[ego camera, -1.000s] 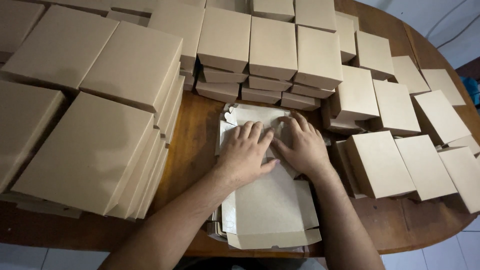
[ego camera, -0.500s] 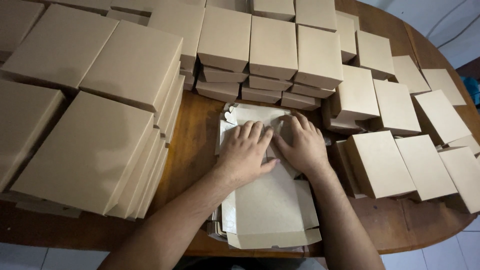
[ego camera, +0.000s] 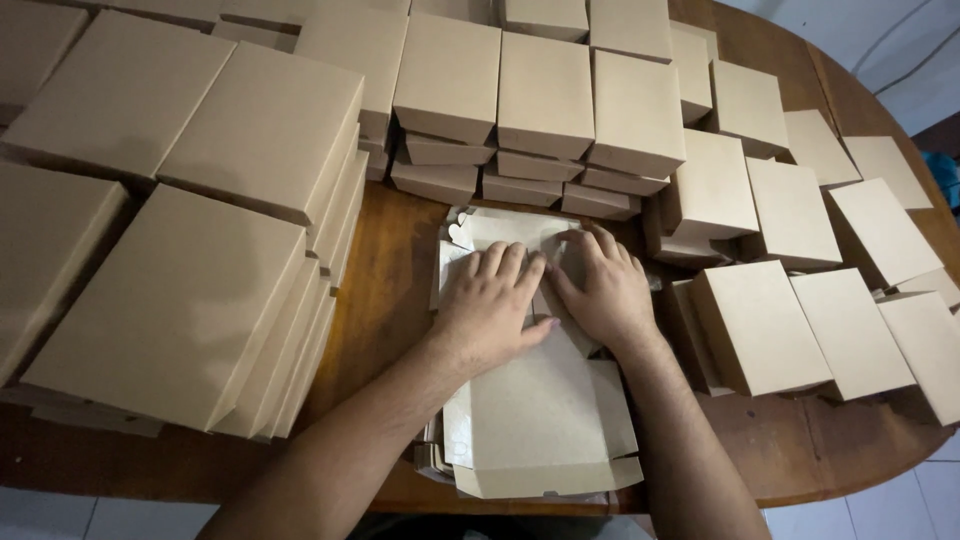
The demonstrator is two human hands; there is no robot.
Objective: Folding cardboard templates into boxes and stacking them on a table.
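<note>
Both my hands press flat on an unfolded kraft cardboard box blank (ego camera: 545, 420) lying on top of a small pile of blanks at the near edge of the wooden table (ego camera: 395, 270). My left hand (ego camera: 490, 305) lies palm down on the blank's upper middle, fingers pointing away from me. Touching it on the right, my right hand (ego camera: 605, 290) has its fingers spread over the blank's far flap (ego camera: 500, 230). Neither hand grips anything.
Stacks of closed kraft boxes ring the work spot: large flat ones at the left (ego camera: 190, 300), smaller ones across the back (ego camera: 545, 95) and at the right (ego camera: 760, 320). The table's rounded edge (ego camera: 860, 460) curves at the right; pale floor shows beyond.
</note>
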